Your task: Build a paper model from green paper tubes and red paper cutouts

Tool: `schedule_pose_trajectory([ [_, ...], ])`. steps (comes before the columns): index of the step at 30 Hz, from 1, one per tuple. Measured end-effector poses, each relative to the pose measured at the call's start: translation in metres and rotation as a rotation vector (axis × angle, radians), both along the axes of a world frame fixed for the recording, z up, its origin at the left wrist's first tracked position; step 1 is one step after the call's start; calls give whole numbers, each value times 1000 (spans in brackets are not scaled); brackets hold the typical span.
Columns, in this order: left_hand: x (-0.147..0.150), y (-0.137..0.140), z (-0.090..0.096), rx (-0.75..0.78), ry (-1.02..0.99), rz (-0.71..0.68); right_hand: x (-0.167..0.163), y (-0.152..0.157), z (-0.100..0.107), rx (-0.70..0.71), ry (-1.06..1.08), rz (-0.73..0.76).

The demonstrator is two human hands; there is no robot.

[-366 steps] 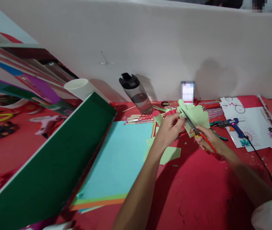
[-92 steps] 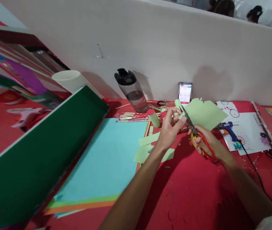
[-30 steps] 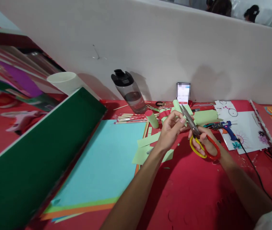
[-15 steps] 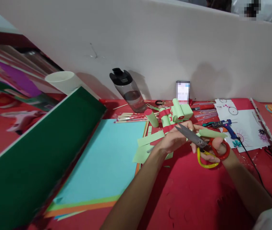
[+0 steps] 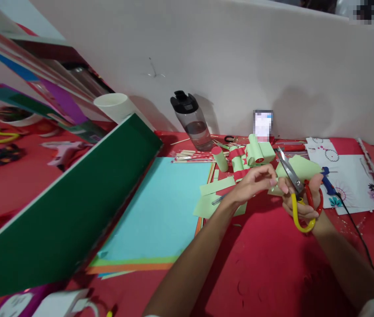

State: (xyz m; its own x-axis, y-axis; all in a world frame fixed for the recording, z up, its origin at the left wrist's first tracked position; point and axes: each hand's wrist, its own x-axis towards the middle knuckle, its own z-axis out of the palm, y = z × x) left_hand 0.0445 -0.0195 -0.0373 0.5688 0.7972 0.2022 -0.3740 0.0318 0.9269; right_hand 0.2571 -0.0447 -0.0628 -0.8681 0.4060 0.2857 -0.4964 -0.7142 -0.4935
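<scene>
My right hand (image 5: pixel 301 207) is wrapped round scissors (image 5: pixel 294 176) with one red and one yellow handle loop, their blades pointing up and left. Behind the blades is a piece of light green paper (image 5: pixel 306 166), close to the right fingers. My left hand (image 5: pixel 254 184) has its thumb and fingers pinched at the paper's left edge, next to the right fingertips. Just beyond the left hand stands a light green and red paper model (image 5: pixel 261 152) made of rolls and a box shape. A small green roll with a red end (image 5: pixel 220 159) is left of it.
Blue paper (image 5: pixel 160 207) tops a coloured stack on the red table (image 5: pixel 259 273). Green scraps (image 5: pixel 218 187) and wooden sticks (image 5: pixel 192 156) lie nearby. A water bottle (image 5: pixel 195 125) and phone (image 5: pixel 262 125) stand behind; a glue gun (image 5: pixel 328 182) lies right, a green board (image 5: pixel 75 207) left.
The view has swung left. The scissors have turned more upright, and the green paper now shows its broad face. My left hand has drawn left, out from behind the blades.
</scene>
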Motion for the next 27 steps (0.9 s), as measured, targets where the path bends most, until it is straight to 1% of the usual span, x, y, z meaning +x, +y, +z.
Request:
schedule_pose_trajectory([
  [2, 2, 2, -2, -30, 0, 117, -2, -1, 3, 18, 2, 10],
  [4, 4, 3, -1, -41, -4, 172, -4, -2, 5, 31, -1, 10],
  [8, 7, -1, 4, -1, 44, 106, -7, -3, 10, 47, 13, 20],
  [12, 0, 0, 14, 12, 186, 169, -7, -4, 18, 41, -8, -9],
  [13, -5, 1, 17, 7, 236, 160, -6, -4, 22, 45, -10, -18],
  [14, -11, 2, 19, -3, 290, 122, -5, -4, 25, 58, -5, -24],
  [15, -17, 4, 21, -7, 354, 45, -4, -5, 29, 84, 7, -26],
  [18, -30, 6, 20, -14, 571, -229, 2, -5, 41, 141, 60, -76],
  [20, -31, 6, 14, 74, 716, -350, 5, -3, 46, 134, 7, -143],
  [22, -29, 6, 5, 166, 845, -441, 7, -1, 50, 135, -139, -229],
  [24, -26, 6, -2, 220, 931, -501, 6, 2, 52, 186, -342, -319],
  [27, -28, 7, -2, 285, 912, -497, -2, 2, 56, 320, -582, -473],
])
